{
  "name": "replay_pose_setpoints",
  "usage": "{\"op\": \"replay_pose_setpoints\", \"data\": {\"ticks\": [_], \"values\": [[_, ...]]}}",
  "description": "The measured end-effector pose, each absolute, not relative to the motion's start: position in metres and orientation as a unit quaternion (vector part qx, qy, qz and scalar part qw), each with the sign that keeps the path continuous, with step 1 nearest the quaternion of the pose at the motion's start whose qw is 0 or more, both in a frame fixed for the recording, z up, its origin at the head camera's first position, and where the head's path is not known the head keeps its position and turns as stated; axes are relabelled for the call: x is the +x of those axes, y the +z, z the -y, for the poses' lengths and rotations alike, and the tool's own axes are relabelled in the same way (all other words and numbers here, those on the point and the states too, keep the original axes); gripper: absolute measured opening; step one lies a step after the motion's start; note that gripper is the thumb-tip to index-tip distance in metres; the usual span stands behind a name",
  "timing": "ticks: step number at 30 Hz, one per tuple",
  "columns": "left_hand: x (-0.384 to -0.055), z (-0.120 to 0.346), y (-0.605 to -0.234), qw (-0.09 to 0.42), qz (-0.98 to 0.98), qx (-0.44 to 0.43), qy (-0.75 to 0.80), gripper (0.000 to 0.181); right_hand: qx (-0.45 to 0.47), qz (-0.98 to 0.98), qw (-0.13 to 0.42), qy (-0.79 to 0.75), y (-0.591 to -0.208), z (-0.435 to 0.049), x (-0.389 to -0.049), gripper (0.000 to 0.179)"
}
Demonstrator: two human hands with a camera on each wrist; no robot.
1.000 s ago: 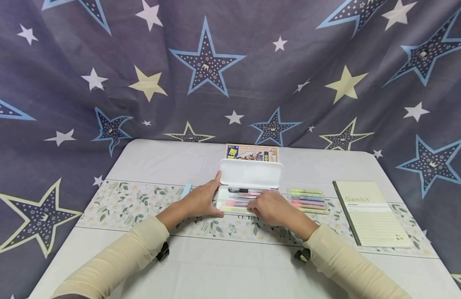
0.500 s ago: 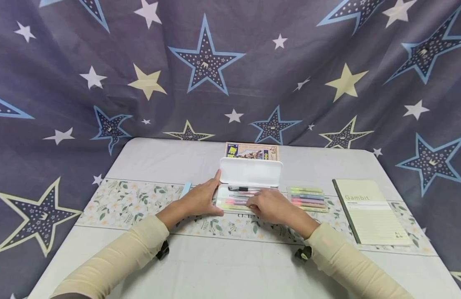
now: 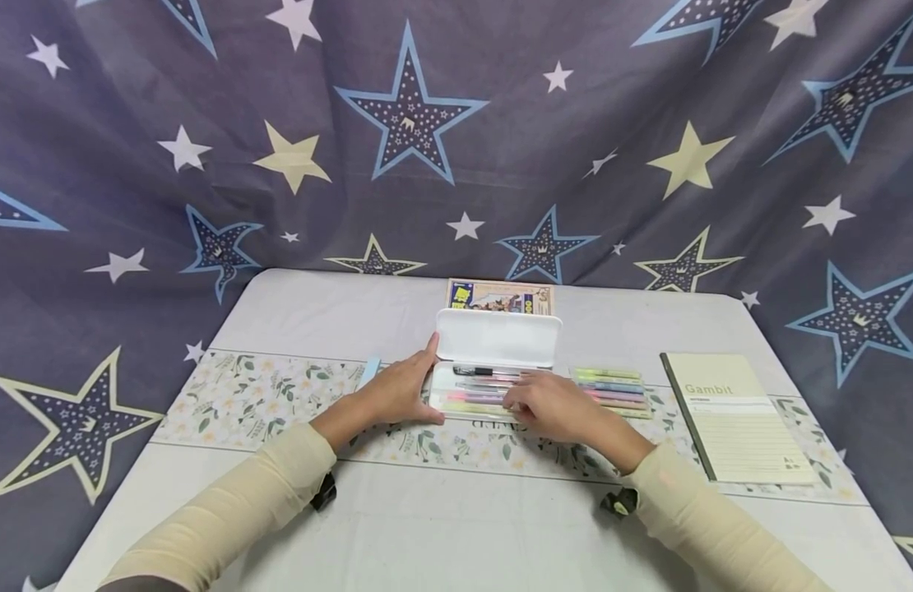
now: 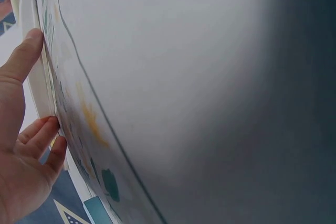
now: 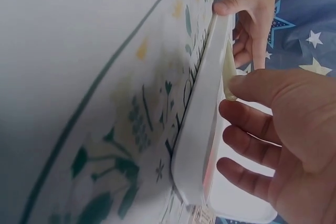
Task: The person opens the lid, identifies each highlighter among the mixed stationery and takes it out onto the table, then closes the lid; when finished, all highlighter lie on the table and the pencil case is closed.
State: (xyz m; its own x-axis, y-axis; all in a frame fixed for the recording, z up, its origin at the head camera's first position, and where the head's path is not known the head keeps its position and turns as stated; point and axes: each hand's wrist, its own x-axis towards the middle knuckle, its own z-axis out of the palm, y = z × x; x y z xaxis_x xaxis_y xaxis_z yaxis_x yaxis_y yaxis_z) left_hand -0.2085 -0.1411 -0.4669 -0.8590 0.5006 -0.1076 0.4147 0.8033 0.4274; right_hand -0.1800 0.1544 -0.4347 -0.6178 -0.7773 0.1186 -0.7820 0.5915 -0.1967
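Observation:
An open white pencil case stands mid-table, its lid raised at the back. Inside lie a black-capped pen, clear and pink pens, and a pale yellow pen along the front. My left hand holds the case's left end, thumb at the front corner and fingers toward the back. My right hand is over the right half of the case. In the right wrist view, its thumb and index finger pinch the end of the pale yellow pen; the other fingers are loosely bent.
Several coloured pens lie in a row right of the case. Farther right is a cream notebook. A printed box or booklet sits behind the lid, and a light blue object lies left of the case. A starry curtain hangs behind.
My right hand has shifted slightly to the right along the case, showing more of the pens. My left hand stays at the case's left end.

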Motion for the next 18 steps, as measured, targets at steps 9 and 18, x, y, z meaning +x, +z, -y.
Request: {"op": "replay_pose_setpoints", "data": {"ticks": [9, 18], "values": [[-0.209, 0.141, -0.467, 0.109, -0.943, 0.242, 0.202, 0.147, 0.449, 0.886, 0.005, 0.113, -0.434, -0.171, -0.177, 0.019], [-0.209, 0.141, -0.468, 0.107, -0.942, 0.245, 0.202, 0.147, 0.418, 0.901, -0.014, 0.118, -0.435, -0.196, -0.17, 0.023]]}}
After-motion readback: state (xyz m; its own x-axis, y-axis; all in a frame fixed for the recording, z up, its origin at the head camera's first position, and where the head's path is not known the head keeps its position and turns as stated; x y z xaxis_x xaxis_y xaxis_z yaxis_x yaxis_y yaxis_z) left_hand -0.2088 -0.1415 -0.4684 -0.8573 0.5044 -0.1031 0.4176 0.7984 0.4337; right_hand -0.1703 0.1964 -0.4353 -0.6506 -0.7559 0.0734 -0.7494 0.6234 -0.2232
